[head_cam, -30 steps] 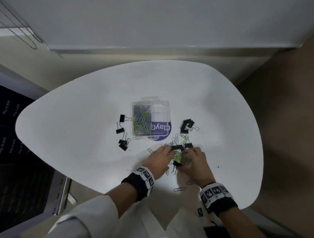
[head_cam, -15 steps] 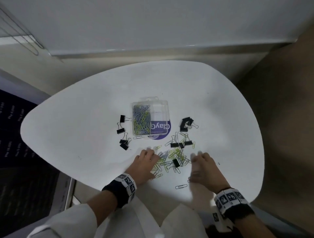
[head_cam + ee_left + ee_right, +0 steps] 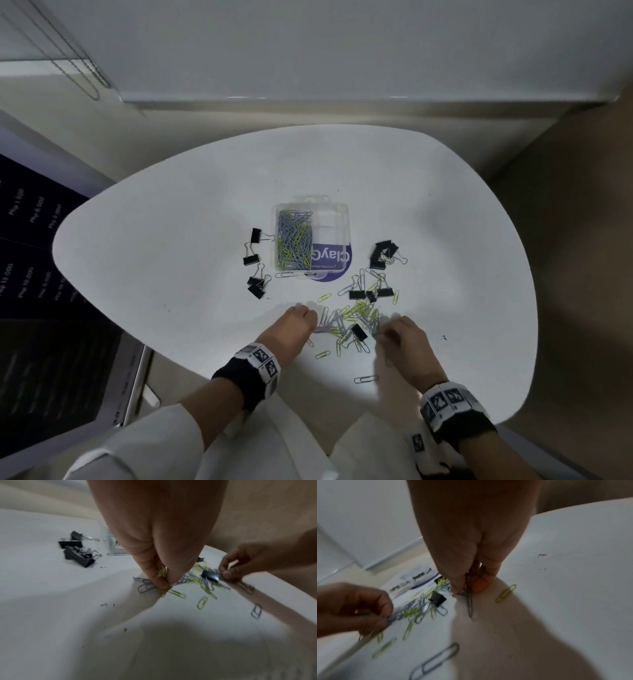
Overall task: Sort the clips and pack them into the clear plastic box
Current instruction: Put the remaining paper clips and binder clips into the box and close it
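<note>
A clear plastic box (image 3: 330, 219) lies open mid-table with grey and yellow paper clips (image 3: 294, 240) in its left half. A loose heap of paper clips (image 3: 352, 318) mixed with a black binder clip (image 3: 359, 331) lies in front of it. My left hand (image 3: 310, 317) is at the heap's left edge and pinches paper clips (image 3: 162, 572) between thumb and fingers. My right hand (image 3: 385, 330) is at the heap's right edge and pinches grey paper clips (image 3: 469, 592).
Black binder clips lie in a group left of the box (image 3: 255, 263), another right of it (image 3: 382, 255), and a few just above the heap (image 3: 371, 294). Stray paper clips (image 3: 365, 379) lie near the white table's (image 3: 171, 257) front edge.
Both hands drew apart and back from the heap's centre toward me, then closed in on its left and right edges and pinched clips. The heap is spread out more.
</note>
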Tool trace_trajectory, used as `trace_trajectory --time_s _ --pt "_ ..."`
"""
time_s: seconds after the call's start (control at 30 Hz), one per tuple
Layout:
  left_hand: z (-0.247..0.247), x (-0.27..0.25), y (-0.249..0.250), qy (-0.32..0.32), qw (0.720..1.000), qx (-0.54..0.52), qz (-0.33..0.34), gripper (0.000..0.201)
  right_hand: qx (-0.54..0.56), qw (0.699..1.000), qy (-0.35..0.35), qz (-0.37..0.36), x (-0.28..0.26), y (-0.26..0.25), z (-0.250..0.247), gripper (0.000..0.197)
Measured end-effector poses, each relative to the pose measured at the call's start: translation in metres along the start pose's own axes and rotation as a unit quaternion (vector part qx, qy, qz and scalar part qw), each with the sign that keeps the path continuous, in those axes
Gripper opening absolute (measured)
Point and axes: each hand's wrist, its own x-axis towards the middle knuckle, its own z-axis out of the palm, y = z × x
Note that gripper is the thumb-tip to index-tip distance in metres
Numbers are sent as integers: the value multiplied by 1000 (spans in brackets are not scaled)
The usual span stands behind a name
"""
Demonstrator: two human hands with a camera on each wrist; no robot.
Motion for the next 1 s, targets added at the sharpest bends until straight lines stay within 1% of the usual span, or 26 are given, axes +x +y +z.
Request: trace_trajectory --time_s 0.07,0.1,0.2,0.27,0.33,0.43,0.5,0.6,0.67,0.7,0.77,0.8,0.87,0.93,1.0 --pt "-11 -3 -6 48 995 -86 -23 10 28 999 26 10 2 -5 -5 19" --pt "-17 -4 -9 78 989 -121 -26 6 31 999 33 7 5 -9 -8 22" --pt "-41 -7 -12 166 964 -205 -22 7 73 996 50 -16 13 -29 -17 21" --pt "-57 -3 -14 212 944 -252 -26 9 118 992 41 -23 24 -45 -20 15" --pt "-71 6 -18 249 920 -298 -48 10 161 986 26 -24 40 -65 -21 7" --pt "-89 23 -24 286 884 -354 -105 10 179 983 28 -21 75 -103 -19 7" --pt "-97 34 -28 312 864 -368 -143 6 188 981 26 -27 103 -127 -13 7" --pt "-98 47 -38 337 839 -376 -205 9 211 977 29 -16 142 -152 0 14" --pt "-95 50 -44 344 829 -378 -229 13 214 977 27 -2 157 -161 6 17" --pt "-93 50 -47 346 830 -372 -231 15 211 977 24 -1 161 -163 8 19" --pt "-88 46 -50 349 843 -348 -217 17 184 983 18 -16 160 -163 7 22" --pt "-86 41 -50 349 853 -330 -201 16 168 985 18 -23 156 -160 3 22" --pt "-78 28 -49 337 885 -281 -154 13 154 987 21 -37 145 -146 -5 19" --pt "-67 12 -47 295 921 -229 -107 7 156 986 36 -56 129 -123 -19 14" --pt "-53 0 -47 232 951 -187 -79 4 156 984 48 -71 111 -93 -33 11"
